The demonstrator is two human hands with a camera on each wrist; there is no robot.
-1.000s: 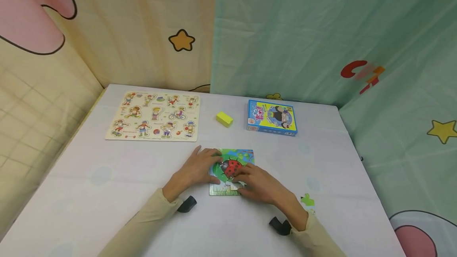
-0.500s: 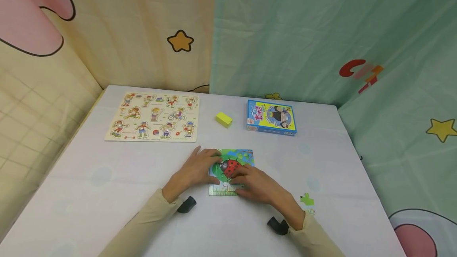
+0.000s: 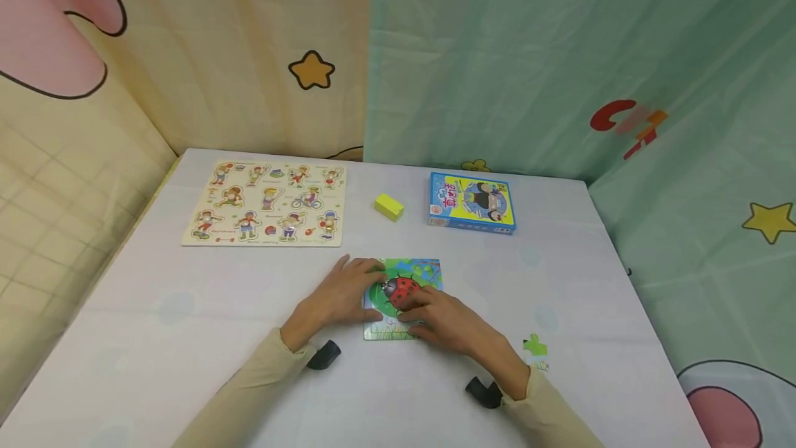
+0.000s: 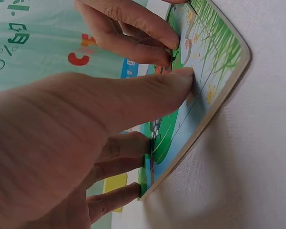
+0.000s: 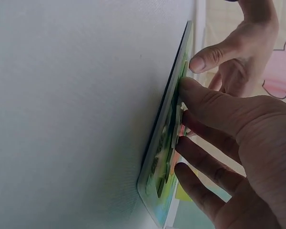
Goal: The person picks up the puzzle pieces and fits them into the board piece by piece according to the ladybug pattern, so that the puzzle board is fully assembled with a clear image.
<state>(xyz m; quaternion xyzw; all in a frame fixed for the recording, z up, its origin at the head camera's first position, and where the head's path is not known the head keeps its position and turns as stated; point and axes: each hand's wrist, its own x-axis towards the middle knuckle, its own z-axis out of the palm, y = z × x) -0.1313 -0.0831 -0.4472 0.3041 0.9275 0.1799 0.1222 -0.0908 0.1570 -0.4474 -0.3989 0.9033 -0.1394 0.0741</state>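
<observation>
A square jigsaw puzzle [image 3: 388,332] with a red ladybird on a green leaf lies on the table, between both hands. My left hand [image 3: 345,292] rests on its left side, thumb on the lower left part and fingers along the upper left edge. My right hand [image 3: 450,320] is over its lower right part, with thumb and fingertips on a puzzle piece [image 5: 177,126] whose raised edge shows in the right wrist view. The right hand hides much of that corner. Loose green puzzle pieces [image 3: 535,346] lie on the table near my right wrist.
A cream peg puzzle board [image 3: 264,202] with children figures lies at the back left. Behind the jigsaw are a yellow block [image 3: 389,207] and a blue and yellow box [image 3: 472,202]. Curtains stand along the table's back and right edges.
The piece under my right fingers, whitish and tilted a second ago, now lies lower against the jigsaw. My right hand has shifted slightly left. The left hand stays in place.
</observation>
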